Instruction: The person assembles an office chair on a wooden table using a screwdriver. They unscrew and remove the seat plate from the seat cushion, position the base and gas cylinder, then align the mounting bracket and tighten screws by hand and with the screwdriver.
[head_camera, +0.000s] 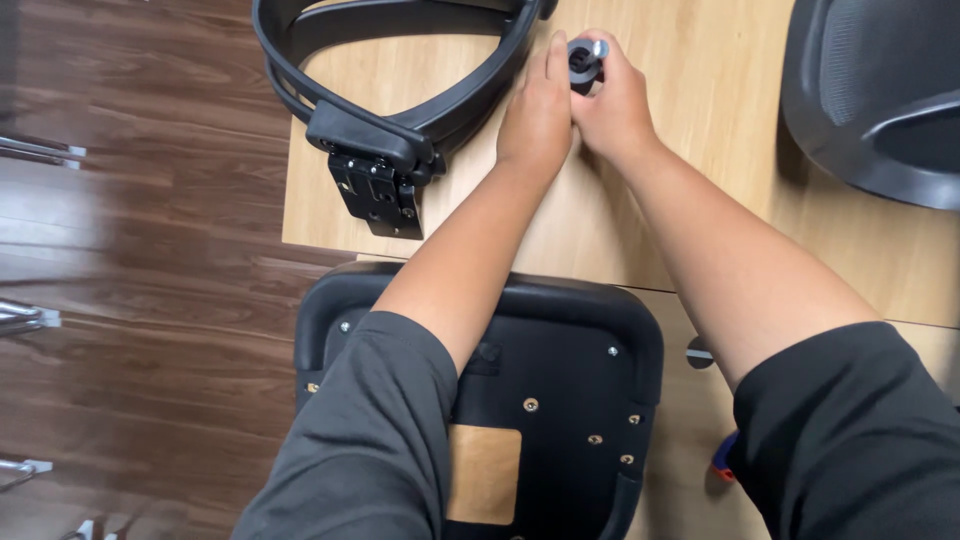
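Head view, looking straight down. Both hands are up at the far side of the wooden bench (700, 130), pressed together. Right hand (612, 105) has its grip clamped round a small black round part (582, 60) w/ a shiny metal bit at its top edge; the fingers wrap it from the right, thumb side up. Left hand (538, 112) lies flat right against that grip, fingers straight and together, index alongside the black part and touching it. It's bracing, not wrapping; nothing enclosed in it.

So the black round part sits at the top of the right grip, between the two hands, just above the bench surface. Can't tell if it rests on the wood.

Left of the grip, near: a curved black plastic chair frame (400, 100) lying on the bench, w/ a black metal bracket plate (378, 195) at its near end, by the bench edge.

Right of the grip, well apart: a black mesh chair part (880, 90) at the bench's far right.

Below the grip, toward the person: a black seat base (570, 400), underside up, bolts showing, under both forearms. Dark grey sleeves on both arms. Dark wood floor (130, 250) off to the left.
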